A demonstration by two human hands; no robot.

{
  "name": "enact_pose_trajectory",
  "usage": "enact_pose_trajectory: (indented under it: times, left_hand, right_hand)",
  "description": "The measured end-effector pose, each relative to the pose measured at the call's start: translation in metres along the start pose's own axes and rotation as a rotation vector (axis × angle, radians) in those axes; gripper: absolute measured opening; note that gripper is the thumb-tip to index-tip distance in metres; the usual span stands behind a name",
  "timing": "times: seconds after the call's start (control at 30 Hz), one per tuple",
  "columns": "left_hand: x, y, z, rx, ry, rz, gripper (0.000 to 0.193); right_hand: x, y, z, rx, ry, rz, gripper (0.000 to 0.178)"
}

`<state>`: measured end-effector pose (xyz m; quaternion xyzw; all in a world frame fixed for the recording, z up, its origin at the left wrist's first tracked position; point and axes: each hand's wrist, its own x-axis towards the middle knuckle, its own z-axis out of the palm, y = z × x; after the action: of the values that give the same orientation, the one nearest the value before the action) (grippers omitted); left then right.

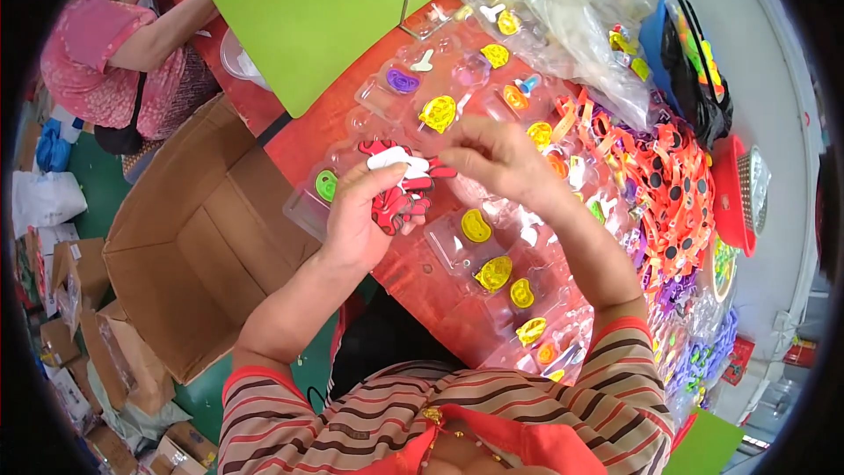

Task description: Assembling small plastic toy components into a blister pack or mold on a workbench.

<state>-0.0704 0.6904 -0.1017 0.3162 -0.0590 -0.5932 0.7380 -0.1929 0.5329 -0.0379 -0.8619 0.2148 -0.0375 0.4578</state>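
Surface: red worktable (422, 277), crowded with clear plastic blister trays (457, 251) laid in overlapping rows; a green board (308, 9) leaned across its far end.
Left hand: the left hand (356, 211) was curled around a bunch of red, black-striped toy pieces (400, 202), fingers clenched on the stack just above the trays.
Right hand: the right hand (497, 158) pinched the end of a small white piece (396, 158) at the top of that bunch, thumb and forefinger closed on it; the other fingers were loosely bent.
Item in hand: the red pieces and the white piece were held between both hands, over the near-left trays, not yet seated in any cavity.
Filled so far: many cavities already held yellow charms (494, 273), with a green ring (326, 185) and a purple ring (403, 80) in others.
Left to do: judged partial; several cavities near the hands appeared bare, and the exact count could not be told.
Stock at right: heap of orange, black-spotted strap-like toys (673, 193), clear plastic bags (571, 18), a red basket (730, 193).
Left of table: open cardboard box (193, 246) on a green floor.
Other person: seated figure in a pink top (97, 70) at far left, hands not near the trays.
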Motion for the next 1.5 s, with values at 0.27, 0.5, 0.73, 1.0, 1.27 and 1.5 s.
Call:
enact_pose_trajectory:
  times: [0.27,0.5,0.73,1.0,1.27,1.5]
  left_hand:
    - [-0.013,-0.010,0.007,-0.038,0.024,-0.098,0.020]
    - [-0.018,-0.018,0.007,-0.013,0.113,-0.066,0.020]
    - [-0.017,-0.033,0.018,0.014,0.094,-0.103,0.021]
    - [-0.015,-0.050,0.032,-0.008,0.020,-0.192,0.021]
    - [-0.031,-0.048,0.020,-0.040,0.024,-0.180,0.023]
    - [-0.030,-0.048,0.020,0.021,-0.016,-0.233,0.023]
  right_hand:
    - [-0.015,0.009,0.003,0.091,-0.020,-0.024,0.021]
    - [-0.003,0.083,-0.082,-0.254,0.474,-0.103,0.022]
    - [-0.043,0.175,-0.173,-0.618,0.884,0.163,0.021]
    - [-0.019,0.214,-0.234,-0.831,1.120,0.174,0.018]
    - [-0.028,0.188,-0.218,-0.526,0.942,0.064,0.022]
    - [-0.088,0.208,-0.197,-0.520,0.593,0.368,0.023]
